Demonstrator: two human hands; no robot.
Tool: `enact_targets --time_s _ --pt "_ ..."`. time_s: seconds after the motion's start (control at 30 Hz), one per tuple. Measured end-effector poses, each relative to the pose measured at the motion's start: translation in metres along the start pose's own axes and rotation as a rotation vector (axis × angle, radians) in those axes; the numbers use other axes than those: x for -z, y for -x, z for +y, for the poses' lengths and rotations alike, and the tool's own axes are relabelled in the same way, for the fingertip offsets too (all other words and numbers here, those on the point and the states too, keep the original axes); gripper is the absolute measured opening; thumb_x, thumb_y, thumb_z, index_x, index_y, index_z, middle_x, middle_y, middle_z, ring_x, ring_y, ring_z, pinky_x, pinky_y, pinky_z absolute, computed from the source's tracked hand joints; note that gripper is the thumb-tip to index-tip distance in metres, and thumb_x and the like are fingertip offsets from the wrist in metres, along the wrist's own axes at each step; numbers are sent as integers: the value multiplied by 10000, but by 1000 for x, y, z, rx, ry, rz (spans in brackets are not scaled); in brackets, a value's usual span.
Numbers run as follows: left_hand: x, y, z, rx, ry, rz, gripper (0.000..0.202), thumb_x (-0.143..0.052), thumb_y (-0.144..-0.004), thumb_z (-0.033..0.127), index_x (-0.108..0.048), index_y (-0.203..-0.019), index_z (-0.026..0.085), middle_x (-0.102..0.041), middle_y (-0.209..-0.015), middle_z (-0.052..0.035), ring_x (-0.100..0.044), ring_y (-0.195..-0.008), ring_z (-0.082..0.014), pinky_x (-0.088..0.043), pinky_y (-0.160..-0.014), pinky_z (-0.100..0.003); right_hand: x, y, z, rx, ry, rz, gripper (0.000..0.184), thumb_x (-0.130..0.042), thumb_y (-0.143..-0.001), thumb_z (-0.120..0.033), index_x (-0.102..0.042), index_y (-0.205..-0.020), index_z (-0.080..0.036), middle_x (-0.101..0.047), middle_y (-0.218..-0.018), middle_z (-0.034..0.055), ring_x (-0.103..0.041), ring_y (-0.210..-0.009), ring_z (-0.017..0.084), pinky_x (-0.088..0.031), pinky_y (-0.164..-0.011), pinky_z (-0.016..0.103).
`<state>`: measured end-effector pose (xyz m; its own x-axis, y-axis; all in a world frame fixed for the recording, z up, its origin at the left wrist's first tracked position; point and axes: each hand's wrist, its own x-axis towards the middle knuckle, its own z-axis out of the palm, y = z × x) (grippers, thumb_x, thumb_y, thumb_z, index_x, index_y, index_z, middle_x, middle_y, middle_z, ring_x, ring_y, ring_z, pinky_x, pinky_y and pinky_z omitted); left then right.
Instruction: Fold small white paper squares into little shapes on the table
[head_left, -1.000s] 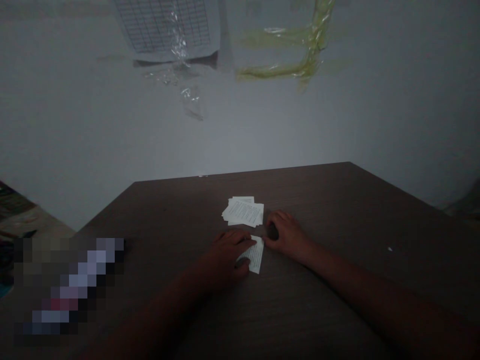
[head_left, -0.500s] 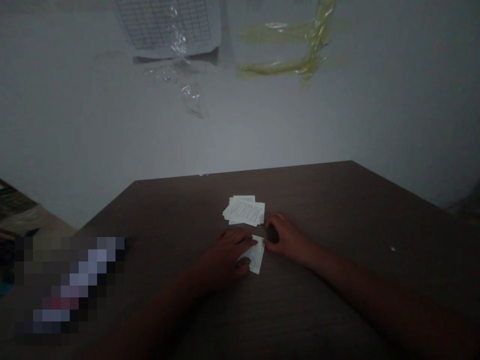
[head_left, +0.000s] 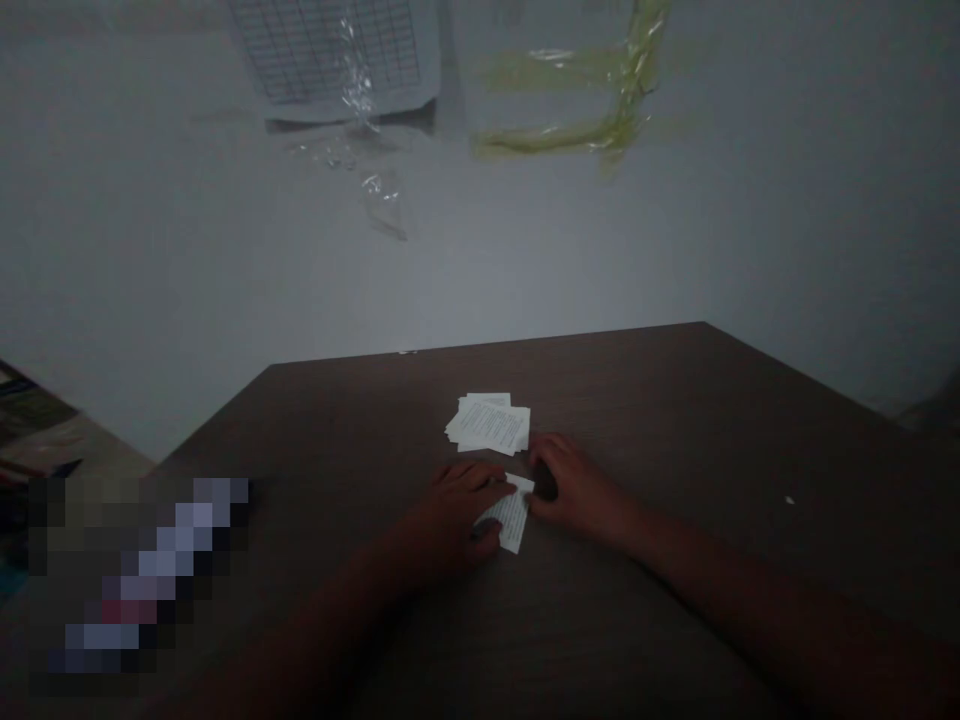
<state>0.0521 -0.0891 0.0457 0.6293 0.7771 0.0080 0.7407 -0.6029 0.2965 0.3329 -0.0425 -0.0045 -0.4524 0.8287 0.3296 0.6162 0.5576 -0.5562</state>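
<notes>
A small printed slip of paper (head_left: 514,520) lies at a slant on the dark table. My left hand (head_left: 465,510) rests over its left part, fingers stretched out and thumb apart near the lower edge, covering some of the print. At the slip's upper right corner is my right hand (head_left: 570,485); its fingers are curved, with a gap between thumb and forefinger, and the thumb tip is at the paper's edge. Just beyond both hands sits a loose pile of similar printed slips (head_left: 491,425), overlapping at different angles.
The brown table (head_left: 637,390) meets a pale wall (head_left: 525,260). Taped to that wall are a gridded sheet (head_left: 330,60) and yellowish tape (head_left: 555,137). A blurred-out object (head_left: 157,570) lies at the left, and a tiny white scrap (head_left: 790,500) at the right.
Very little differs. The right hand's fingertips have dropped slightly toward me, while the left hand stays on the slip. The pile looks the same.
</notes>
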Motion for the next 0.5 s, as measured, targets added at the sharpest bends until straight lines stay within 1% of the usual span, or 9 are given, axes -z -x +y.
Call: enact_targets --time_s 0.1,0.17,0.27,0.37,0.5 --pt "0 2 0 -8 1 13 619 -818 -1120 226 -843 -1733 307 -840 -1788 -128 -737 -1726 -428 -576 -1494 -594 3 -11 13 -54 30 39 359 -978 -897 -194 -716 -1123 -290 -824 -1306 111 -790 -1315 407 -677 -1158 610" --pt "0 1 0 -15 0 19 624 -831 -1109 218 -850 -1726 313 -841 -1790 -124 -737 -1727 -433 -584 -1488 -597 5 -13 14 -60 43 45 353 -976 -909 -197 -723 -1137 -293 -826 -1310 113 -791 -1313 407 -679 -1162 615" --pt "0 -1 -1 -10 -5 10 628 -837 -1102 221 -852 -1722 319 -846 -1776 -129 -750 -1711 -431 -595 -1478 -623 3 -6 1 -24 38 16 367 -975 -913 -182 -745 -1179 -288 -837 -1359 125 -802 -1343 408 -685 -1189 623" --pt "-1 -3 -3 -15 -6 8 641 -829 -1099 214 -841 -1732 311 -844 -1770 -134 -744 -1714 -421 -587 -1487 -628 0 6 -16 14 2 -51 404 -968 -903 -168 -772 -1241 -273 -846 -1386 140 -818 -1349 409 -704 -1181 612" --pt "-2 -3 -5 -32 7 24 702 -834 -1090 196 -800 -1775 343 -829 -1785 -112 -720 -1736 -408 -570 -1507 -621 0 17 -31 90 -36 -113 523 -1001 -879 -212 -801 -1356 -290 -834 -1575 166 -775 -1514 456 -656 -1312 702"
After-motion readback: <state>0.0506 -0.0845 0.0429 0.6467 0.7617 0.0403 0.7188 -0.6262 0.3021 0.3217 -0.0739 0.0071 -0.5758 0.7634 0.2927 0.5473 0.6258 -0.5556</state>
